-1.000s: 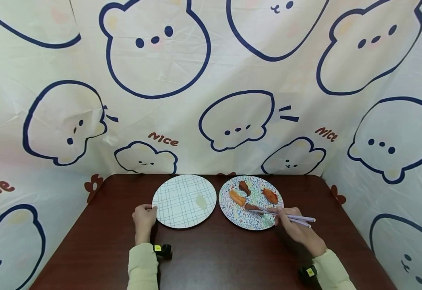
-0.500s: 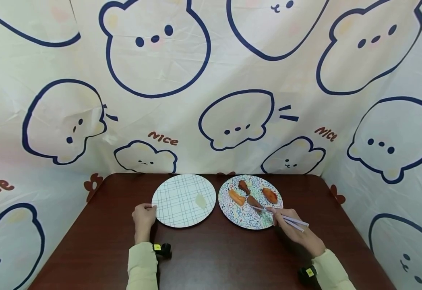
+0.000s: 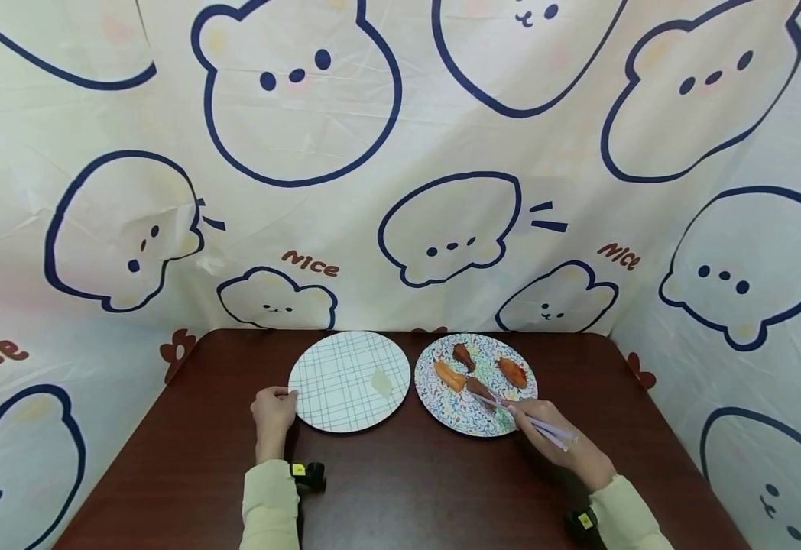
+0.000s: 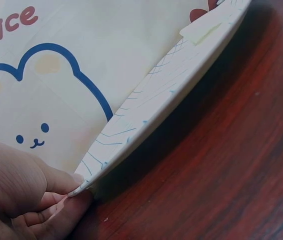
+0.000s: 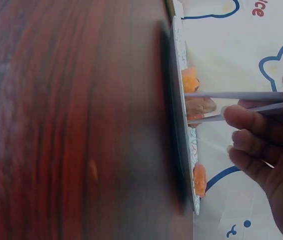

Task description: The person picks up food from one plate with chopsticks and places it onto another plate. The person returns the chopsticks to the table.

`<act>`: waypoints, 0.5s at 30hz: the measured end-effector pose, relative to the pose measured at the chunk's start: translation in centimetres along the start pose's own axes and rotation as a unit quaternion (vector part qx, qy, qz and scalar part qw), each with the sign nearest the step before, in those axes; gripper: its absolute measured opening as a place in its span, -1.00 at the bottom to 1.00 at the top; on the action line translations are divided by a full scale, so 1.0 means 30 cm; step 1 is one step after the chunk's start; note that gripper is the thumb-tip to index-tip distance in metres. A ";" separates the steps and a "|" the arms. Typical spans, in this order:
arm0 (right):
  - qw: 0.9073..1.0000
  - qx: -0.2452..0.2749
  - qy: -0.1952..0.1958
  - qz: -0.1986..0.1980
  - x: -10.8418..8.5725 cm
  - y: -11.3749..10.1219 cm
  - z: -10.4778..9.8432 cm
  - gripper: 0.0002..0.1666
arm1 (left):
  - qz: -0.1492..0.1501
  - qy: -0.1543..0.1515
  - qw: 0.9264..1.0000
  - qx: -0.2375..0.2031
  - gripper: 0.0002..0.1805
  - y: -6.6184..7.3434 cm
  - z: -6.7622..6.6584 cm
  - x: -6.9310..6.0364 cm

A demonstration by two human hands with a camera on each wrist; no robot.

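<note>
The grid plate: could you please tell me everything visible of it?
The grid plate is white and roundish, with thin bluish crossing lines and a pale green patch toward its right side. It looks thin and fairly flat; its material is unclear. It rests on the table, left of the speckled plate. The left hand pinches its edge.

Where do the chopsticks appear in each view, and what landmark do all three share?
Head: chopsticks right of and below centre, in the right hand, over the speckled plate.
Left wrist: not in it.
Right wrist: right of centre, extending leftward from the hand.
Shared landmark: the brown wood-grain tabletop.
</note>
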State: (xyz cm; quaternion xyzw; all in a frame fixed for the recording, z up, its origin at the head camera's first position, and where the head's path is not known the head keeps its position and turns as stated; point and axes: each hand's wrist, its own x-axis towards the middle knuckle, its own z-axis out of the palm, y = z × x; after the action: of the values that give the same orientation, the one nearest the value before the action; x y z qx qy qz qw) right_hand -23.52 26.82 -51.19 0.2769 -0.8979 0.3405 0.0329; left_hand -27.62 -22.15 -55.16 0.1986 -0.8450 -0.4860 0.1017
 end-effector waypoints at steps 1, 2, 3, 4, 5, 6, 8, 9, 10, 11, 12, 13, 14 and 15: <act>1.000 0.001 -0.011 0.007 0.001 -0.003 0.001 -0.56 | 0.000 -0.001 1.000 0.000 -0.63 0.000 -0.001 -0.001; 1.000 0.003 -0.020 0.012 0.002 -0.005 0.001 -0.58 | 0.000 -0.001 1.000 -0.001 -0.63 0.000 -0.001 -0.002; 0.999 0.006 -0.028 0.014 0.001 -0.009 0.001 -0.59 | 0.002 0.000 1.000 -0.001 -0.63 -0.001 -0.002 -0.003; 0.999 0.010 -0.033 0.018 0.001 -0.012 0.000 -0.61 | 0.003 0.000 1.000 -0.001 -0.63 -0.001 -0.001 -0.003; 0.999 0.015 -0.034 0.021 0.000 -0.017 -0.002 -0.63 | 0.002 0.000 1.000 -0.001 -0.63 -0.001 -0.001 -0.003; 0.999 0.017 -0.034 0.020 0.000 -0.020 -0.002 -0.64 | 0.002 0.000 1.000 -0.002 -0.63 0.000 -0.002 -0.004; 1.000 0.004 -0.023 0.005 -0.002 -0.024 -0.002 -0.65 | 0.002 0.001 1.000 -0.003 -0.63 0.000 -0.001 -0.004; 1.000 -0.004 -0.016 -0.001 -0.003 -0.024 -0.001 -0.65 | 0.001 0.002 1.000 -0.003 -0.63 -0.001 -0.001 -0.003; 1.000 -0.014 -0.009 -0.005 -0.004 -0.022 0.002 -0.66 | 0.000 0.001 1.000 -0.003 -0.63 0.000 -0.001 -0.003; 1.000 -0.027 0.001 -0.015 -0.006 -0.021 0.006 -0.67 | 0.000 0.001 1.000 -0.003 -0.63 0.000 -0.001 -0.004; 0.999 -0.042 0.010 -0.024 -0.008 -0.019 0.010 -0.68 | 0.000 0.001 1.000 -0.003 -0.63 0.001 -0.001 -0.004; 0.998 -0.055 0.016 -0.029 -0.010 -0.018 0.014 -0.68 | -0.001 0.000 1.000 -0.004 -0.63 0.000 -0.001 -0.004; 0.997 -0.064 0.019 -0.029 -0.012 -0.019 0.017 -0.69 | -0.002 0.001 1.000 -0.004 -0.63 0.000 -0.001 -0.005; 0.997 -0.072 0.019 -0.028 -0.014 -0.020 0.021 -0.70 | -0.004 0.001 1.000 -0.003 -0.63 0.001 -0.001 -0.005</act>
State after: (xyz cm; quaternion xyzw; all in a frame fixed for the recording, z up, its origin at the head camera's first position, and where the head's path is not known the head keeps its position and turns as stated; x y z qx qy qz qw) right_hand -22.78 26.26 -51.41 0.2922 -0.9112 0.2793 0.0798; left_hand -27.47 -22.09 -55.12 0.2022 -0.8425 -0.4889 0.1013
